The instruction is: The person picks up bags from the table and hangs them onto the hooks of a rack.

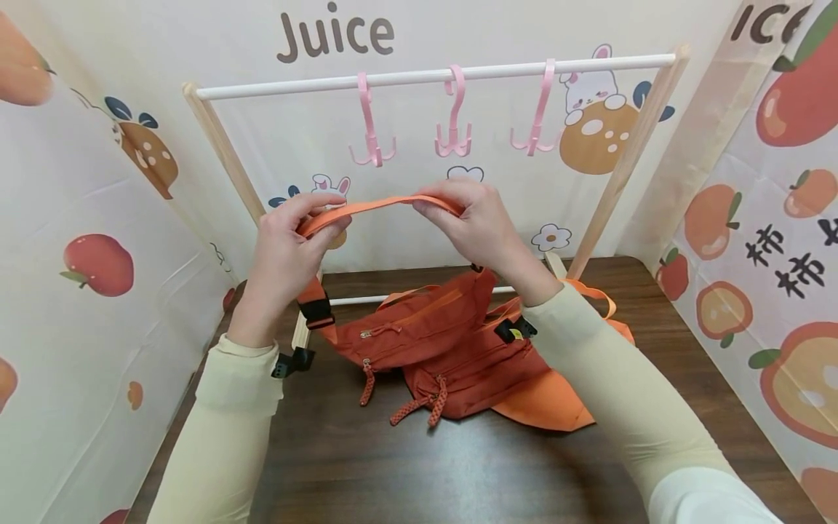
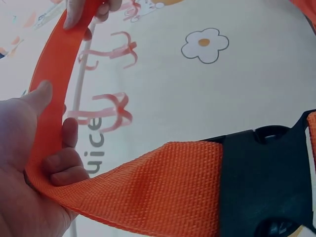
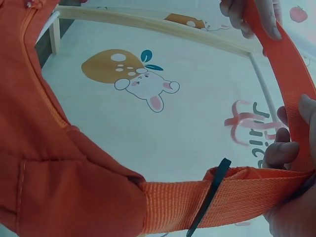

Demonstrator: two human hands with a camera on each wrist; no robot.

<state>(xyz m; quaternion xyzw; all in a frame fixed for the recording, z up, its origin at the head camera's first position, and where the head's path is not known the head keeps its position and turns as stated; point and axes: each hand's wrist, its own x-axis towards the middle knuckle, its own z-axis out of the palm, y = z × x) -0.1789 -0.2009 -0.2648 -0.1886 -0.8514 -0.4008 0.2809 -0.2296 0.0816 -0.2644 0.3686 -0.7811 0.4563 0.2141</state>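
An orange webbing strap (image 1: 386,203) is stretched between both hands above the table. My left hand (image 1: 288,251) pinches its left part, thumb below and fingers above. Likewise, my right hand (image 1: 474,222) grips the right part. From the strap hangs a rust-red waist bag (image 1: 412,327) with zips and a braided pull. A black buckle (image 2: 266,182) joins the strap on the left side, and a dark band (image 3: 210,197) crosses the strap near the bag's right end. Beneath and behind lies a second rust-red bag (image 1: 478,371), partly covered by the first.
Ahead stands a wooden rack with a white rail (image 1: 406,78). Three pink hooks hang from it: a left hook (image 1: 373,138), a middle hook (image 1: 455,131) and a right hook (image 1: 538,124). A bright orange cloth item (image 1: 550,404) lies under the bags on the dark wooden table (image 1: 366,466).
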